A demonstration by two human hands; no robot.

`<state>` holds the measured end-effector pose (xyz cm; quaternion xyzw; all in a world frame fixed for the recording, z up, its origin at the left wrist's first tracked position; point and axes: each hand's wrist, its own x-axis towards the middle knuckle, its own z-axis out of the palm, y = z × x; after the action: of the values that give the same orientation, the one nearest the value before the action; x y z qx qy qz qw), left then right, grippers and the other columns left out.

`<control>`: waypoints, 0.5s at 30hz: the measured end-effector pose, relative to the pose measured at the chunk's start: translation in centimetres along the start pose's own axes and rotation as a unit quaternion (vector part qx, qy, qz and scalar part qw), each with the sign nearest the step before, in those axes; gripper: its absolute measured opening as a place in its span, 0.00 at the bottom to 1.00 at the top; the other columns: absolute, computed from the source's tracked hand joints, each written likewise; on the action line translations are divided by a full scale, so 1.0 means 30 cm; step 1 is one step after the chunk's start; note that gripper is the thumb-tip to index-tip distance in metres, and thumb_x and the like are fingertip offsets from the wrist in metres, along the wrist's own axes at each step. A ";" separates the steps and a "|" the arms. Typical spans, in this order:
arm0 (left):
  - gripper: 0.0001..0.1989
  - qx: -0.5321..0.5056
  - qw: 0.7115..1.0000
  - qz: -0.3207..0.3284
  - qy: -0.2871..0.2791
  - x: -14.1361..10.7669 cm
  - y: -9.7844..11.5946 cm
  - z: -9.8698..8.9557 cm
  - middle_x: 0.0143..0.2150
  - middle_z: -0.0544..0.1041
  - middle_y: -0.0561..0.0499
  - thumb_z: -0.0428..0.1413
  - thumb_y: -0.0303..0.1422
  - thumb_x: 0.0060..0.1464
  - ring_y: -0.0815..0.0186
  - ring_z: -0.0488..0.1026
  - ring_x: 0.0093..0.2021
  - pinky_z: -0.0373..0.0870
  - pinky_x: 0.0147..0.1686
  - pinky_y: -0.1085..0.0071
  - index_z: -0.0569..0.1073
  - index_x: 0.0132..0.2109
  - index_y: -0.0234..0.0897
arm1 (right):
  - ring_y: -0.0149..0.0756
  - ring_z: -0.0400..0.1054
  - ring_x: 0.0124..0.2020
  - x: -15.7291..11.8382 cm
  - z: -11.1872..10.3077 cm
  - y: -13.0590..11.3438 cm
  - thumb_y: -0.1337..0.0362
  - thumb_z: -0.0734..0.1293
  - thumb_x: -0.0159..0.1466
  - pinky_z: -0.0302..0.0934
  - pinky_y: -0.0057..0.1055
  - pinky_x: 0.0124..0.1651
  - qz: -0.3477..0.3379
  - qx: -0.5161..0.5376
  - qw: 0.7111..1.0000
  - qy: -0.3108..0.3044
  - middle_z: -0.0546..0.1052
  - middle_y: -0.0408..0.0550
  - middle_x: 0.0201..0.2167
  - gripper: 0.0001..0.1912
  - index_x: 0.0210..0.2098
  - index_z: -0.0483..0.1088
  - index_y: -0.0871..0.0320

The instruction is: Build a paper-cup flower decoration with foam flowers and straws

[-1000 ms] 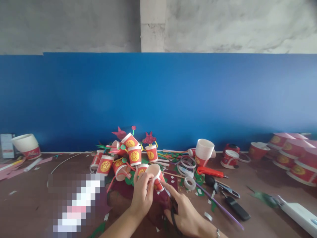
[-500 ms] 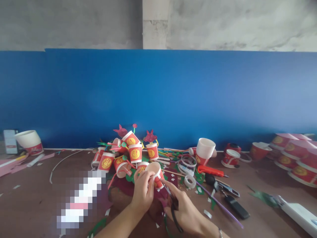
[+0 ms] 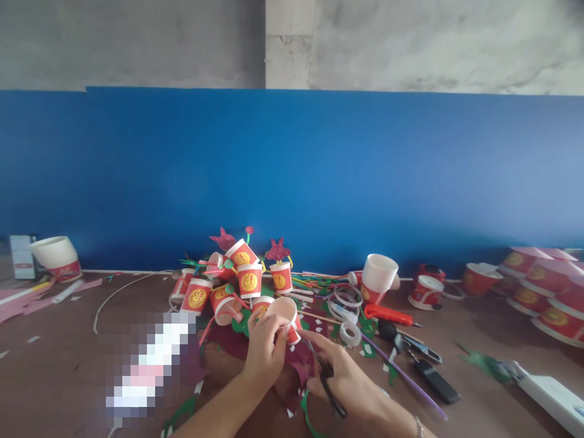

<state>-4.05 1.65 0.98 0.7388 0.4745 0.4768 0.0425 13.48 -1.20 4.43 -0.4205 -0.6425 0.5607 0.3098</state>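
My left hand point(image 3: 266, 347) grips a red-and-white paper cup point(image 3: 293, 328) by its side, the cup's mouth tilted up toward me. In my right hand point(image 3: 340, 374) is a pair of scissors point(image 3: 329, 389) with black handles. The blades point at the cup's right side, close to its wall; whether they touch it I cannot tell. Just behind the held cup lies a pile of similar red cups, among them an upright cup point(image 3: 249, 281) with a round yellow print. A cup with a dark pink paper cutout point(image 3: 277, 250) on top stands at the back of the pile.
To the right are a stack of white-rimmed cups point(image 3: 379, 274), a tape roll point(image 3: 350, 334), an orange-red tool point(image 3: 387, 314), a purple stick point(image 3: 406, 377) and a black key fob point(image 3: 437, 380). More red cups point(image 3: 561, 316) stand far right. Paper scraps litter the brown table point(image 3: 55, 377).
My right hand and the scissors have shifted slightly right, and the handles have turned. My left hand keeps its hold on the cup, nearly in place.
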 end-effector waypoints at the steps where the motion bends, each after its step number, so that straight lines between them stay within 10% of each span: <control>1: 0.09 0.000 1.000 0.004 -0.004 -0.001 0.002 0.001 0.29 0.76 0.55 0.46 0.27 0.57 0.64 0.72 0.33 0.53 0.51 0.60 0.69 0.33 0.40 | 0.25 0.52 0.18 0.000 -0.009 -0.009 0.72 0.63 0.46 0.43 0.23 0.20 0.021 0.051 0.998 -0.010 0.65 0.35 0.18 0.36 0.56 0.63 0.57; 7: 0.11 -0.013 1.000 0.001 0.004 -0.007 0.013 0.007 0.28 0.75 0.55 0.45 0.26 0.58 0.65 0.71 0.34 0.52 0.52 0.60 0.69 0.33 0.40 | 0.23 0.41 0.15 0.002 -0.061 -0.045 0.64 0.62 0.48 0.35 0.22 0.18 0.137 0.251 0.955 -0.074 0.55 0.32 0.16 0.33 0.55 0.63 0.59; 10: 0.10 -0.021 1.000 -0.005 -0.004 -0.007 0.011 0.011 0.28 0.75 0.56 0.45 0.26 0.58 0.65 0.71 0.34 0.51 0.53 0.60 0.69 0.32 0.40 | 0.26 0.52 0.17 -0.010 -0.038 -0.041 0.70 0.62 0.45 0.46 0.23 0.21 0.042 -0.044 0.998 -0.010 0.65 0.37 0.18 0.38 0.57 0.62 0.57; 15: 0.10 -0.022 1.000 -0.007 -0.004 -0.007 0.005 0.015 0.27 0.74 0.56 0.45 0.26 0.57 0.65 0.71 0.33 0.51 0.52 0.59 0.69 0.33 0.40 | 0.41 0.66 0.30 -0.026 0.009 -0.002 0.74 0.60 0.43 0.54 0.32 0.32 -0.069 -0.434 0.894 0.086 0.75 0.48 0.28 0.42 0.59 0.61 0.50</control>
<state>-3.63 1.59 0.66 0.7359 0.4693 0.4839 0.0639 13.58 -2.04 4.49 -0.5146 -0.8201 0.1645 0.1886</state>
